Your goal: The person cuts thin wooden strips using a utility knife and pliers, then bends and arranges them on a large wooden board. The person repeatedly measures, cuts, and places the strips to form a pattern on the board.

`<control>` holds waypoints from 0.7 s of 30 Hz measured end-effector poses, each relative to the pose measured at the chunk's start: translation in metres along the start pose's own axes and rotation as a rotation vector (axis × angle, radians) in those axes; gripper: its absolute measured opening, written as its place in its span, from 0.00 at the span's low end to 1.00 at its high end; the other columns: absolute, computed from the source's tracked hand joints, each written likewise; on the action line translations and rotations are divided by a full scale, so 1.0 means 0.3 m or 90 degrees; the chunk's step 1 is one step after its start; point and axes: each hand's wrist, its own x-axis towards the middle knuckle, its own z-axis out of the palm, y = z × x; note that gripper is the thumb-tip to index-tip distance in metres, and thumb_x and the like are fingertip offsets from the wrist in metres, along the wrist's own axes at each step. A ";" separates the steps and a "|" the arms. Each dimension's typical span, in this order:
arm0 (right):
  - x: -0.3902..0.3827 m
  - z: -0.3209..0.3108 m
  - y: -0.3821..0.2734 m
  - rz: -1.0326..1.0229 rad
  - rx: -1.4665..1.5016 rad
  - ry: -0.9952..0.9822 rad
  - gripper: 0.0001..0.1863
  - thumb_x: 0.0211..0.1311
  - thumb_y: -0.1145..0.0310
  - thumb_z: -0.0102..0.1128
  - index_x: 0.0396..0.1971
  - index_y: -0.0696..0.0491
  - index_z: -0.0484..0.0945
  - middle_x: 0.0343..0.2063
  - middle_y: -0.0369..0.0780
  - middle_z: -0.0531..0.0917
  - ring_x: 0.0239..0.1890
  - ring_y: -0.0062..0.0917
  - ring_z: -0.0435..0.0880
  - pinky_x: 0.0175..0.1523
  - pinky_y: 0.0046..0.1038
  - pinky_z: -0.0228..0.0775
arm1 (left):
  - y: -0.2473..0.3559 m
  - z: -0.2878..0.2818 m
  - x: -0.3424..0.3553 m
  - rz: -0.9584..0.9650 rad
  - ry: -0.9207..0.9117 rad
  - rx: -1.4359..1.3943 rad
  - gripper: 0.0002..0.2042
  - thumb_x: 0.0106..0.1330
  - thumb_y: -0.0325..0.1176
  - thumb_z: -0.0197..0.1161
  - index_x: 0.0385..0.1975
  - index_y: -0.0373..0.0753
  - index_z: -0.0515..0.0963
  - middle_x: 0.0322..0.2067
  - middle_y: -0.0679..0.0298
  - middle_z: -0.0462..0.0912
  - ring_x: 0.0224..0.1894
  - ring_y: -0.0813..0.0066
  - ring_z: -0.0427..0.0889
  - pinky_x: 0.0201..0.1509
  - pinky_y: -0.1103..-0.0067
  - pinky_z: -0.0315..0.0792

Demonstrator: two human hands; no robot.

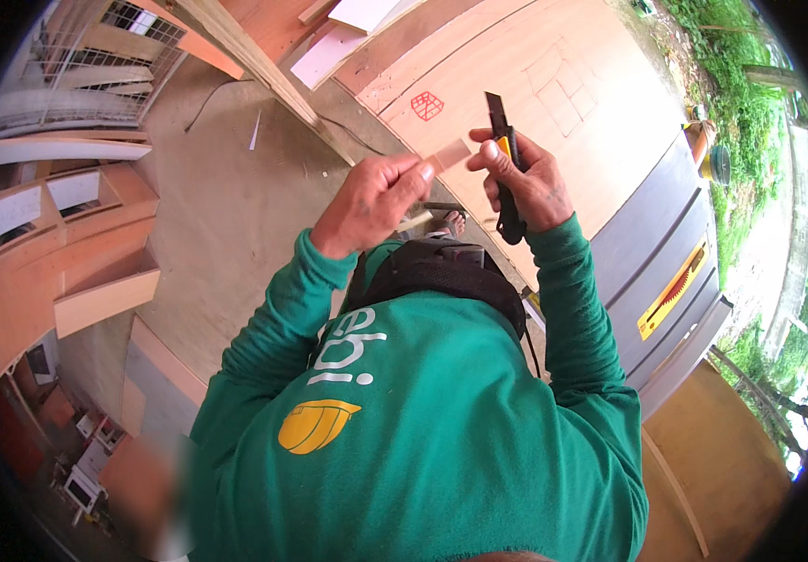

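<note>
In front of my waist, my left hand (366,201) pinches a small, thin, pale wood strip (451,155) between thumb and fingers. The strip points up and right toward my other hand. My right hand (537,187) is wrapped round a black and yellow utility knife (511,192), held nearly upright. Its dark blade (495,108) sticks out at the top, apart from the strip. Both sleeves are green.
A plywood sheet (600,150) with red and pencil markings lies beyond my hands. Right of me is a grey slotted table (633,258) with a yellow plate (674,292). A wooden post (254,66) crosses ahead. Wooden drawer boxes (109,300) stand left; a cable (352,134) runs near the post.
</note>
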 end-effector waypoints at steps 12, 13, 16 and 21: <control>-0.009 0.156 -0.130 0.020 0.111 -0.235 0.21 0.65 0.68 0.75 0.55 0.56 0.80 0.29 0.30 0.81 0.25 0.15 0.78 0.32 0.19 0.71 | 0.157 -0.132 -0.111 0.084 -0.156 -0.114 0.18 0.82 0.41 0.54 0.33 0.36 0.81 0.25 0.73 0.73 0.28 0.85 0.67 0.32 0.81 0.63; -0.007 0.158 -0.128 -0.021 0.104 -0.203 0.21 0.64 0.69 0.75 0.54 0.56 0.80 0.30 0.30 0.82 0.27 0.14 0.79 0.32 0.19 0.71 | 0.143 -0.149 -0.122 0.054 -0.168 -0.096 0.18 0.82 0.42 0.54 0.34 0.36 0.81 0.25 0.73 0.73 0.28 0.86 0.67 0.32 0.81 0.63; -0.010 0.141 -0.165 -0.200 -0.039 -0.145 0.16 0.69 0.71 0.71 0.53 0.55 0.80 0.33 0.31 0.84 0.29 0.12 0.77 0.34 0.18 0.71 | 0.113 -0.171 -0.159 -0.020 -0.195 -0.049 0.18 0.82 0.42 0.55 0.32 0.35 0.80 0.25 0.73 0.73 0.29 0.85 0.68 0.34 0.81 0.64; -0.078 0.150 -0.295 -0.263 -0.138 -0.056 0.17 0.70 0.66 0.72 0.53 0.55 0.81 0.31 0.30 0.85 0.28 0.11 0.77 0.33 0.17 0.72 | 0.133 -0.156 -0.235 -0.038 -0.162 -0.077 0.20 0.81 0.43 0.55 0.28 0.35 0.76 0.25 0.73 0.73 0.31 0.83 0.68 0.37 0.79 0.67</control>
